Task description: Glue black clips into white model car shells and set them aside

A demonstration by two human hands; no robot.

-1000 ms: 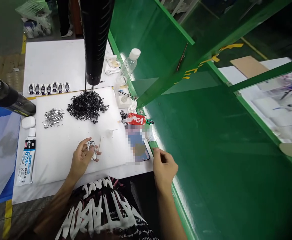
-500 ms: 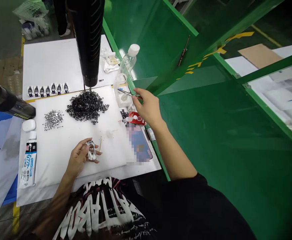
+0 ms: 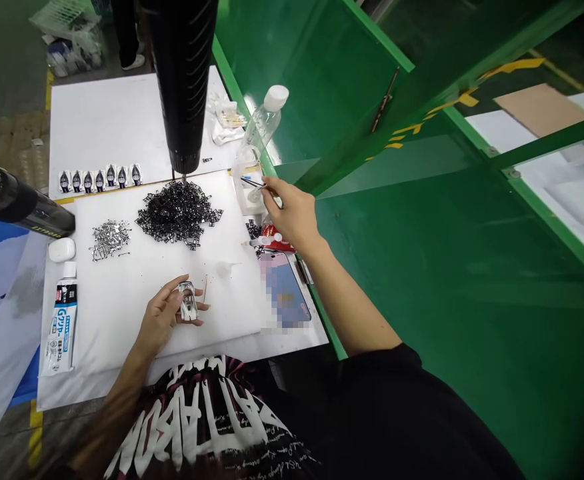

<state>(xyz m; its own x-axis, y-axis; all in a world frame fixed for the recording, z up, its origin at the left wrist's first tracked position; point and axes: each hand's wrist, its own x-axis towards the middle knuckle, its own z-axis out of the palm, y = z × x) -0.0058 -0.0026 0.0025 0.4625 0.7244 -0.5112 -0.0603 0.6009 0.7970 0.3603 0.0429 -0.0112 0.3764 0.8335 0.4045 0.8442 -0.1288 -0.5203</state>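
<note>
On the desk (image 3: 107, 120), a white-and-blue plastic tube (image 3: 63, 327) lies far left, then a loose heap of small silver metal pieces (image 3: 111, 239). The left hand (image 3: 158, 320) holds a small shiny silver part (image 3: 189, 303) in its fingers, nearer the wearer than a heap of small black pieces (image 3: 178, 213). Farther right, thin dark tweezers (image 3: 253, 182) are pinched in the right hand's (image 3: 295, 215) fingers.

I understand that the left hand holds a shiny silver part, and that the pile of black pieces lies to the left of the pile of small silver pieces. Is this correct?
Not quite: the pile of black pieces lies to the right of the pile of small silver pieces, as the head view shows. The left hand does hold a shiny silver part.
</note>
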